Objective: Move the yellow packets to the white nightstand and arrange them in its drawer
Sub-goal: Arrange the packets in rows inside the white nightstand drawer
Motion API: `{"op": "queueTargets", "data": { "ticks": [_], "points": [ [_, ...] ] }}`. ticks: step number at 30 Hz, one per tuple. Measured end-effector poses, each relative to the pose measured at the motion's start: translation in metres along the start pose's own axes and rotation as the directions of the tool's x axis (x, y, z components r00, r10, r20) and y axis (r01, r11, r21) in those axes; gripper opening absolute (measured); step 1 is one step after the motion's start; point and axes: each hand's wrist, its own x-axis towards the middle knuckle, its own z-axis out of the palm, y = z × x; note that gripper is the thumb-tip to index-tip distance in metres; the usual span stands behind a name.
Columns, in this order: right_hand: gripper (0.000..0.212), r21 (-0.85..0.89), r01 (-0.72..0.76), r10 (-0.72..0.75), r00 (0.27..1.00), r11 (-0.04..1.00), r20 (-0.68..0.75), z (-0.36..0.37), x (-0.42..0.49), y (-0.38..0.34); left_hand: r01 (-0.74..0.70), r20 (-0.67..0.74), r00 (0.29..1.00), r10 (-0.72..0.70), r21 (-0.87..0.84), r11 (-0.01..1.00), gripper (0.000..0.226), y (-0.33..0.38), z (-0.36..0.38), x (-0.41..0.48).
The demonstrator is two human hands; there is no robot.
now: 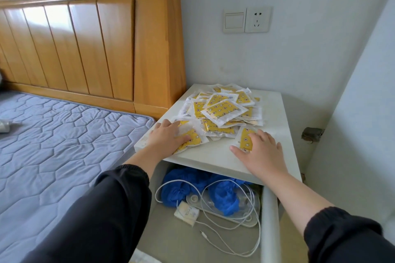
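Observation:
A loose heap of several yellow packets [222, 110] with clear white borders lies on top of the white nightstand [275, 113]. My left hand [165, 136] lies flat on a packet [192, 137] at the top's front left corner, fingers spread. My right hand [259, 150] presses flat on another packet [245, 138] near the front edge. Below the top, the drawer [270, 226] is pulled out towards me.
The open drawer holds blue cloth [223, 196], a white cable [235, 239], a small white pack [186, 214] and a clear tray. A wooden headboard [85, 33] and grey quilted mattress [53, 138] are on the left. A wall switch and socket [245, 19] sit above the nightstand.

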Motion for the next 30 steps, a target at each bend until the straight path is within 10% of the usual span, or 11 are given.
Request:
{"op": "queueTargets", "data": {
  "ticks": [8,17,30],
  "points": [
    [0.043,0.082,0.077,-0.058,0.975,0.994,-0.212,-0.014,0.026,-0.020,-0.036,-0.018,0.999,0.035,-0.016,0.999,0.065,-0.008,0.012,0.008],
    [0.078,-0.119,0.328,-0.297,0.930,0.937,0.218,-0.020,0.086,-0.053,-0.011,-0.059,0.998,0.005,-0.108,0.994,0.062,-0.012,0.014,0.012],
    [0.029,0.089,0.313,-0.301,0.945,0.946,-0.124,-0.037,0.056,-0.018,-0.011,0.011,1.000,0.013,-0.154,0.988,0.063,-0.012,0.008,0.008]
  ]
}}
